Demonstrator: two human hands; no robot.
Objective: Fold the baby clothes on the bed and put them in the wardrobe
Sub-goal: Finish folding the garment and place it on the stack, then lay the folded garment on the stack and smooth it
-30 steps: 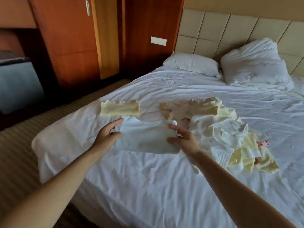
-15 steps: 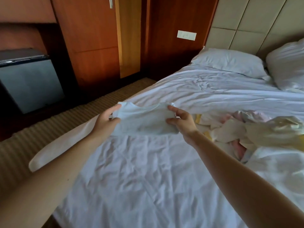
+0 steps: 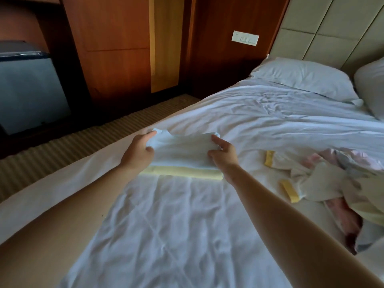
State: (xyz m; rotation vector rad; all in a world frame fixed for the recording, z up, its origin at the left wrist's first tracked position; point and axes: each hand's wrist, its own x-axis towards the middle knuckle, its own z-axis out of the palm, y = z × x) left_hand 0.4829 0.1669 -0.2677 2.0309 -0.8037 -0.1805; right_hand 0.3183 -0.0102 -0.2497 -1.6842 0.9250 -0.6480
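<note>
On the bed (image 3: pixel 166 225), my left hand (image 3: pixel 138 152) and right hand (image 3: pixel 223 157) grip opposite ends of the white shirt (image 3: pixel 182 150), held between them over a yellow garment (image 3: pixel 182 173).

The folded white garment (image 3: pixel 182 150) now rests on the folded yellow garment (image 3: pixel 180 172).

Both bare arms reach forward, the forearms drawing closer toward the hands. The left hand (image 3: pixel 138 151) grips one edge of a folded white garment (image 3: pixel 182 150), thumb on top and fingers curled over its far side. The right hand (image 3: pixel 224 155) pinches the opposite edge between thumb and fingers.
</note>
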